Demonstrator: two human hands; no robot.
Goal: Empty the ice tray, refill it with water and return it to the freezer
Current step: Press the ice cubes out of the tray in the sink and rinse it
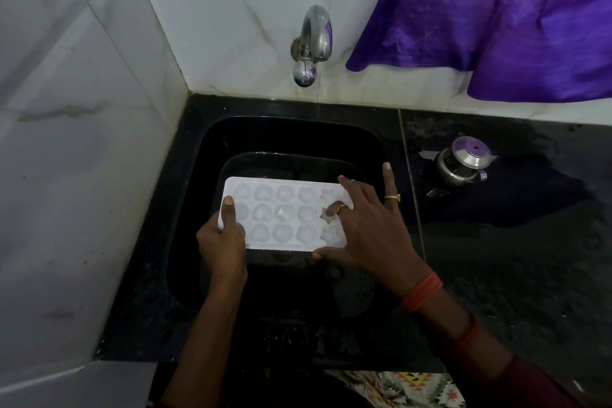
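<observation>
Ice tray (284, 214) above sink (372, 139). Left hand (222, 242) clamps its 9 o'clock end; right hand (367, 228), fingers splayed, presses 3 o'clock end.

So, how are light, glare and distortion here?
Head view: light is dim, so the black sink loses detail; glare sits on the tap and the wet counter; the wide lens bends the wall tiles; the white ice tray is sharp.
</observation>
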